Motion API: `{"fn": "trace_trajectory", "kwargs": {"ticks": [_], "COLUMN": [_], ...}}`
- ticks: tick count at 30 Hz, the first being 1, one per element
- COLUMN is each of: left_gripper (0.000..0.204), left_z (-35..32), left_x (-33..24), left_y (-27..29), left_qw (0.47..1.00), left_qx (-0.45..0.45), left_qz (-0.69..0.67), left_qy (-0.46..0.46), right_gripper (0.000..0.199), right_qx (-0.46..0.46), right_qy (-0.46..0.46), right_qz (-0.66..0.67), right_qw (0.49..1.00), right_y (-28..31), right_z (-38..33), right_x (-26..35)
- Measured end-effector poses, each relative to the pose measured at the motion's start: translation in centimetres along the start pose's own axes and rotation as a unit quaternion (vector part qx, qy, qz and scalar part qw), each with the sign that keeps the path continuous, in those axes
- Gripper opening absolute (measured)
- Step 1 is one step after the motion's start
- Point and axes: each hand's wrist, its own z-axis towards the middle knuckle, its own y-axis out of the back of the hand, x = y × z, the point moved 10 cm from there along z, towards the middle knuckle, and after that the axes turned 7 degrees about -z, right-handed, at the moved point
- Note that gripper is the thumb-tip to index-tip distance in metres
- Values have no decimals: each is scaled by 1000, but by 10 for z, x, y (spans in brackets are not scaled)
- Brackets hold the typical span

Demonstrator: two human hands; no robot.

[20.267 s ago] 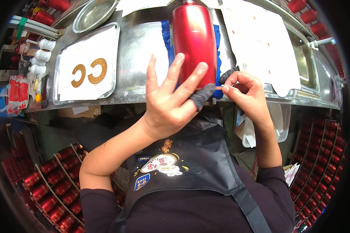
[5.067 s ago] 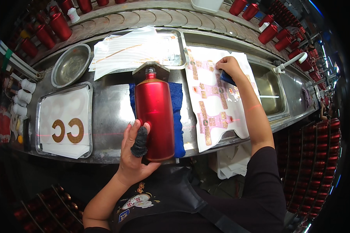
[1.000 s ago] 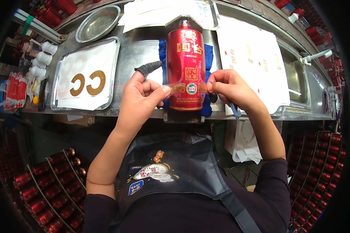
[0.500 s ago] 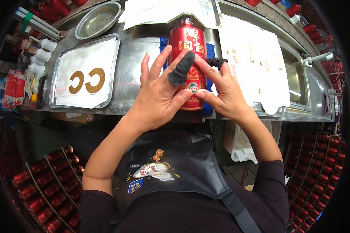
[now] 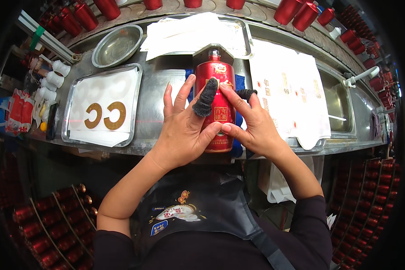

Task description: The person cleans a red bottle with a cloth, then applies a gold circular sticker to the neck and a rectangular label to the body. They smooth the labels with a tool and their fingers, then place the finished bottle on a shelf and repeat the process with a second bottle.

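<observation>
A red bottle (image 5: pixel 220 74) with gold decoration lies on a blue cloth (image 5: pixel 239 83) on the steel counter, neck pointing away from me. My left hand (image 5: pixel 182 128) rests flat on its left side, fingers spread, one finger wearing a dark fabric cot (image 5: pixel 205 98). My right hand (image 5: pixel 252 123) presses on the bottle's right side, fingers extended over the label, also with a dark cot on one finger. Both thumbs meet near the bottle's lower end.
A steel tray (image 5: pixel 76 135) with two gold C-shaped stickers (image 5: pixel 105 115) lies at left. A round steel bowl (image 5: pixel 117 45) and a tray of white sheets (image 5: pixel 191 31) sit behind. Label sheets (image 5: pixel 288 94) lie right, beside a sink (image 5: pixel 337 101). Red bottles (image 5: pixel 297 11) line the back.
Both hands have spread flatter over the bottle; the left hand's covered finger slid up along the label, and the right fingers stretched further across it.
</observation>
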Motion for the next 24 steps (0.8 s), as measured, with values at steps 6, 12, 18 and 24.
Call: {"fn": "trace_trajectory", "kwargs": {"ticks": [6,12,18,24], "left_gripper": [70,67,66,68], "left_z": [-7,-2,2,1], "left_x": [-3,-2,3,1], "left_y": [-3,7,0,0], "left_qw": [1000,999,999,999], "left_qx": [-20,-26,-27,-18], "left_qz": [-16,-31,-21,-36], "left_qy": [-1,0,6,7], "right_gripper": [78,79,77,81], "right_qx": [32,0,10,22], "right_qy": [-12,-9,-20,-11], "right_qz": [27,17,-28,-13], "right_qw": [999,1000,999,1000], "right_y": [-8,12,13,9], "right_z": [-1,7,23,21], "right_x": [-6,-3,-4,-7]}}
